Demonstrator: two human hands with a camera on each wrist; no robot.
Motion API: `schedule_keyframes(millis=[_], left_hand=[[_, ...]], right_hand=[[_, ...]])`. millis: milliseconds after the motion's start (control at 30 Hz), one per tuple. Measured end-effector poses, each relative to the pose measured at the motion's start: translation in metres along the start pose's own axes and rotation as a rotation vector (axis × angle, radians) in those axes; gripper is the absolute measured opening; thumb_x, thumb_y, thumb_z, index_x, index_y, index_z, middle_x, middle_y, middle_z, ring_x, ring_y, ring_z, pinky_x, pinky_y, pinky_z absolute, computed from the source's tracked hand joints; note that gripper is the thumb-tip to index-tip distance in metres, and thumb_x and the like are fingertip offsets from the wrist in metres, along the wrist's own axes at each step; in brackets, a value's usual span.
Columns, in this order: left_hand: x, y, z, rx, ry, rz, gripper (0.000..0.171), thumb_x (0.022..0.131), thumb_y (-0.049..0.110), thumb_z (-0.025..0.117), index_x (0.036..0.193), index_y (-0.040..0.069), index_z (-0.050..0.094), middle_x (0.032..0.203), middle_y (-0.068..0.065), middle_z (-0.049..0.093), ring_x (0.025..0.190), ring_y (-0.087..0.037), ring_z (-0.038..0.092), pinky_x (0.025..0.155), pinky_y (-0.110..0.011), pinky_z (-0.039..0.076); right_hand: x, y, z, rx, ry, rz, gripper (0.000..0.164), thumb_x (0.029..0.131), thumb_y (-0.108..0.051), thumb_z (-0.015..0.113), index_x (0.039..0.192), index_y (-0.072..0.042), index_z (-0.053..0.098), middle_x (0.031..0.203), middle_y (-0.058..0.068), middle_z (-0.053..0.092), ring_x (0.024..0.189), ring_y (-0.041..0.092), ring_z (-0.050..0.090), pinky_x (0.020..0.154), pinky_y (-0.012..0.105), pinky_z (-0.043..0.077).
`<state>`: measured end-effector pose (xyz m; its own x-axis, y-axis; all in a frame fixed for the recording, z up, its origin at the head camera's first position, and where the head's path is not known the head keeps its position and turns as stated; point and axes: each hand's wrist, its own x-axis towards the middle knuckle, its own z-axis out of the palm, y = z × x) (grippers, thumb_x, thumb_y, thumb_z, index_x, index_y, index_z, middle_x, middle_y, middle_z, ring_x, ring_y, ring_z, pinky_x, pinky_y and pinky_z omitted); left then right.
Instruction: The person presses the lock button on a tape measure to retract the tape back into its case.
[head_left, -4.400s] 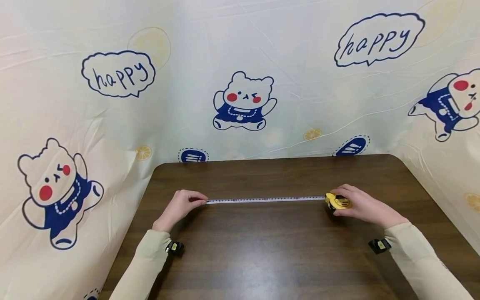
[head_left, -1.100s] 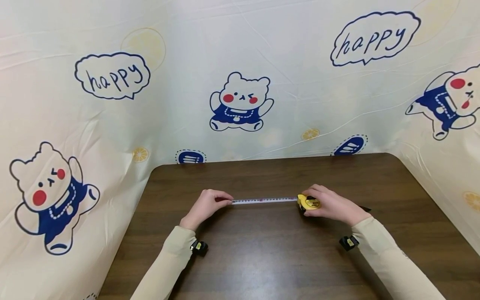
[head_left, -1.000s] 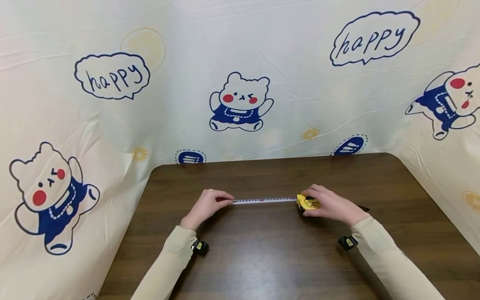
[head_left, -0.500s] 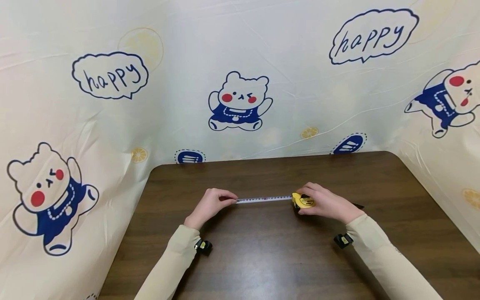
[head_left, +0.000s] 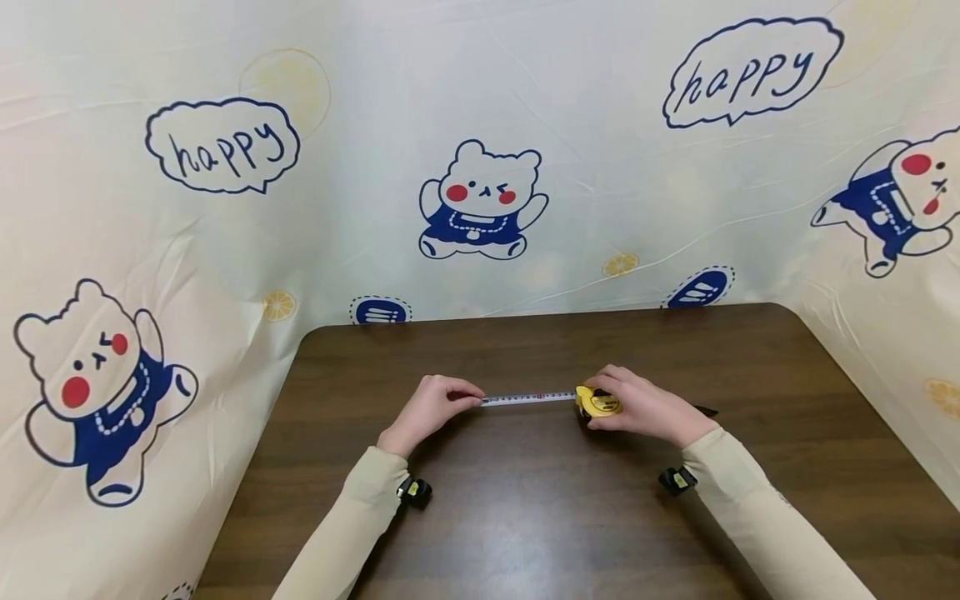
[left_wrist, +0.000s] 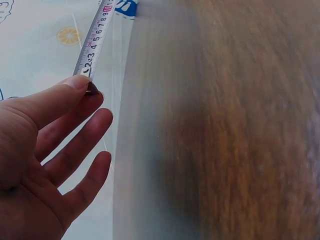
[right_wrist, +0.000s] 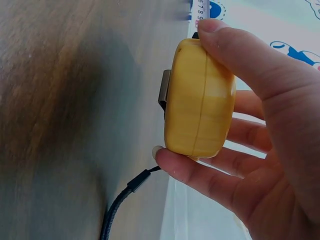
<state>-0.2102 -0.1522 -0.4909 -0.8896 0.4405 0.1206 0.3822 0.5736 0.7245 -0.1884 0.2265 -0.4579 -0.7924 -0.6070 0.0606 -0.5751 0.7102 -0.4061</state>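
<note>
A yellow tape measure (head_left: 600, 402) is gripped in my right hand (head_left: 647, 406), fingers and thumb around its case. Its white blade (head_left: 528, 399) runs left over the table to my left hand (head_left: 435, 408). In the left wrist view, the thumb and index finger pinch the blade's hooked end (left_wrist: 92, 88), the other fingers spread loosely below. The right wrist view shows the case's rounded edge, a metal belt clip (right_wrist: 164, 90) on its side and a black wrist strap (right_wrist: 131, 190) hanging from the bottom. The right thumb lies near the slot where the blade comes out.
Below both hands spreads a dark brown wooden table (head_left: 517, 517) with rounded far corners. A pale cloth (head_left: 360, 208) printed with cartoon bears hangs behind it and along the sides. A small black camera sits on each wrist.
Both hands have come closer together, left hand rightward and right hand leftward. The stretch of blade showing between them has shortened to well under half. Both grips stay the same.
</note>
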Motion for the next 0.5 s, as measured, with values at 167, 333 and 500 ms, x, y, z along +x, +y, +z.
schedule_keyframes(millis=[167,333,500], left_hand=[[0.001,0.001,0.004,-0.002,0.005,0.000,0.010,0.094,0.017,0.079,0.102,0.019,0.084,0.101,0.006,0.079,0.093,-0.009,0.071,0.086,-0.032,0.060],[0.003,0.000,0.007,-0.004,0.009,0.009,0.009,0.094,0.018,0.079,0.102,0.020,0.084,0.100,0.007,0.078,0.092,-0.007,0.071,0.085,-0.031,0.060],[0.003,0.001,0.010,-0.005,0.003,0.023,0.010,0.094,0.018,0.079,0.102,0.020,0.084,0.100,0.008,0.078,0.092,-0.007,0.071,0.084,-0.029,0.059]], right_hand=[[0.000,-0.003,0.001,-0.002,-0.009,0.010,0.055,0.090,-0.039,0.083,0.131,-0.005,0.066,0.121,0.007,0.062,0.103,0.019,0.058,0.090,0.041,0.056],[0.001,-0.007,0.003,0.000,-0.009,0.007,0.054,0.090,-0.036,0.083,0.130,-0.005,0.066,0.120,0.007,0.062,0.103,0.019,0.057,0.090,0.041,0.056],[0.001,-0.010,0.005,-0.005,-0.013,0.001,0.054,0.091,-0.036,0.082,0.131,-0.004,0.065,0.120,0.006,0.062,0.103,0.018,0.057,0.089,0.040,0.056]])
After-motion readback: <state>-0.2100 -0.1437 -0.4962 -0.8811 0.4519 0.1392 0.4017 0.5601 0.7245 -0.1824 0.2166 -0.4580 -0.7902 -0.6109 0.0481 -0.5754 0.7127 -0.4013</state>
